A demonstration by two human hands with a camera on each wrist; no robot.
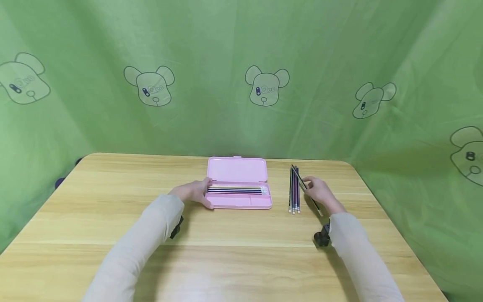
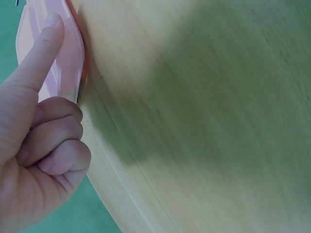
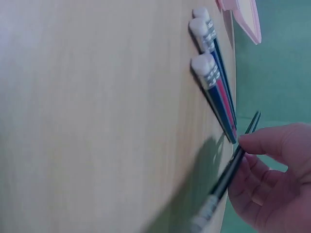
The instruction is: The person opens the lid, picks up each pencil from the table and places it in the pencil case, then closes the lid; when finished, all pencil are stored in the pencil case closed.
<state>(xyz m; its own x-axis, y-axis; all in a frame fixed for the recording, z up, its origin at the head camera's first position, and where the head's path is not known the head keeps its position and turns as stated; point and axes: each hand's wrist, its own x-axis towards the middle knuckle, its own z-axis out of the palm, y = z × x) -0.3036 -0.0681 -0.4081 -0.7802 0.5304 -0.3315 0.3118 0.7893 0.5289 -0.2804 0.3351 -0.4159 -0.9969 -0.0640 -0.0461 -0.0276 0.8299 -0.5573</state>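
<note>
A pink pencil case (image 1: 226, 202) lies with its lid raised at the back middle of the table. Several pencils (image 1: 235, 190) lie side by side in its rear compartment, white eraser ends to the right. My left hand (image 1: 195, 193) holds the case's left end, thumb at the front corner; in the left wrist view that thumb (image 2: 46, 53) stretches along the case while the other fingers curl. Between thumb and fingers, my right hand (image 1: 318, 191) pinches a dark pencil (image 3: 227, 175), slanted, eraser end toward me. Left of it lies a bundle of pencils (image 1: 294, 193), their erasers facing the front.
The front compartments (image 1: 260, 201) of the case hold nothing visible. A wooden table (image 1: 241, 260) carries everything, and a green curtain (image 1: 211, 126) printed with mouse heads hangs around its back and sides. Each wrist wears a small black camera (image 1: 322, 237).
</note>
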